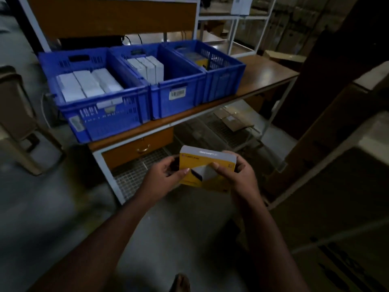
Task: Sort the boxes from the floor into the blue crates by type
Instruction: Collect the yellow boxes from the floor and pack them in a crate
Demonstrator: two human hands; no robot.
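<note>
Both hands, left hand (168,173) and right hand (233,175), grasped a yellow box (207,165) below the bench's front edge; placement pending, likely into the right-end blue crate (223,81) holding yellow stock.

Landmark: middle blue plastic crate (177,89), on the brown wooden table (271,72). Left of it, touching, a second blue plastic crate (101,114) with flat white boxes (88,84) inside. Right of it, touching, a third blue slatted crate (223,81). Upright white boxes (147,67) stand in the middle crate's back-left corner. Before and below it, my left hand (164,175) and right hand (235,175) hold a yellow-and-white cardboard box (207,165) between them.
</note>
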